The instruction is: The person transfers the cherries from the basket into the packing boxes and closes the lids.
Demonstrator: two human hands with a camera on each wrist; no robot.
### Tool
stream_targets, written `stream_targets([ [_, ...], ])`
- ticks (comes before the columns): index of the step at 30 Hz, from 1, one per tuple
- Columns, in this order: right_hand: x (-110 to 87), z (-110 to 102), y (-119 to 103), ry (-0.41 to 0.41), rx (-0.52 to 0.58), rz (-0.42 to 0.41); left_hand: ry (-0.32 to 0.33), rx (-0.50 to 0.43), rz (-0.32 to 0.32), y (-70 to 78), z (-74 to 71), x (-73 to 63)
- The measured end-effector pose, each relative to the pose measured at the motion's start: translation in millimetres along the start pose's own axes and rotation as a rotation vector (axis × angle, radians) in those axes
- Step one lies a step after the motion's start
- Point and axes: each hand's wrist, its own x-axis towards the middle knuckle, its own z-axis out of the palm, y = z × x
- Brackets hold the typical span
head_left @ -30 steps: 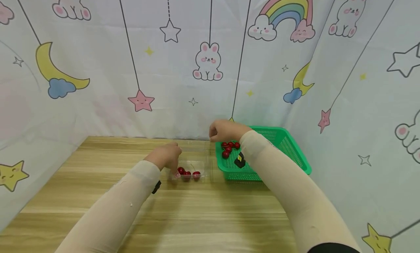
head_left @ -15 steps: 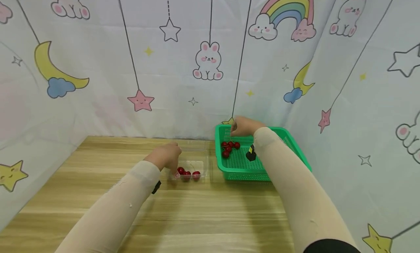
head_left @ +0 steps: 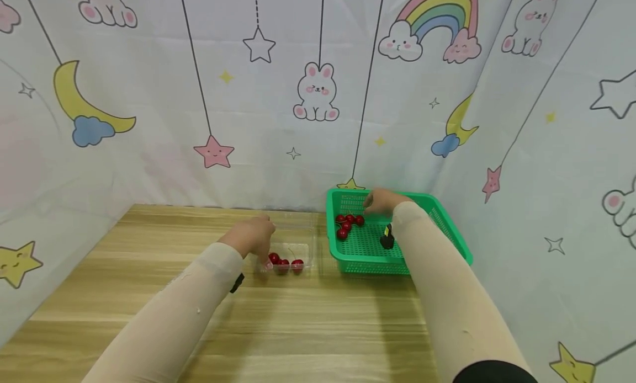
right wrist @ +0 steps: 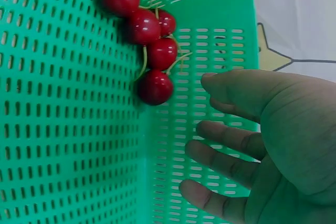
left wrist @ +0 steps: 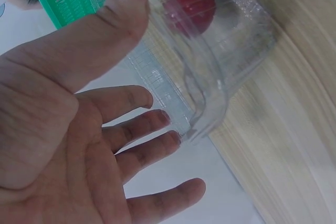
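A clear plastic box with its lid raised stands on the table, holding a few red cherries. My left hand is at the box's left side. In the left wrist view, the thumb lies over the box wall, and the other fingers extend toward the lid's edge. Several stemmed cherries cluster in one corner of the green basket. Beside them, my right hand reaches over the basket rim with loosely bent, parted fingers and nothing between them.
The wooden table extends toward me in front of the box and basket. Behind it hangs a white cloth printed with rabbits, stars and moons, which also closes off both sides.
My right hand has moved right, from above the basket's left edge to over its back part, and slightly lower. My left hand, the box and the cherries stay as they were.
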Motion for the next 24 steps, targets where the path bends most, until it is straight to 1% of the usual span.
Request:
stream_targets([
  [3, -0.6, 5, 0, -0.007, -0.005, 0.014, -0.004, 0.006, -0.003, 1.4, -0.4, 0.1],
  [8, -10.6, 12, -8, -0.003, -0.015, 0.001, -0.011, 0.009, -0.005, 0.7, 0.2, 3.4],
  [11, -11.1, 17, -11, -0.004, -0.014, -0.001, -0.008, 0.011, -0.007, 0.2, -0.7, 4.0],
  [14, -5.4, 21, -11, -0.012, -0.017, 0.015, -0.006, 0.002, -0.010, -0.1, -0.7, 3.6],
  [18, 7.7, 27, -6, -0.024, -0.007, 0.046, -0.005, -0.007, -0.014, 0.1, 0.4, 3.5],
  [24, 21.5, 34, 2, -0.038, 0.060, 0.044, -0.006, 0.005, -0.015, 0.7, 0.8, 3.9],
])
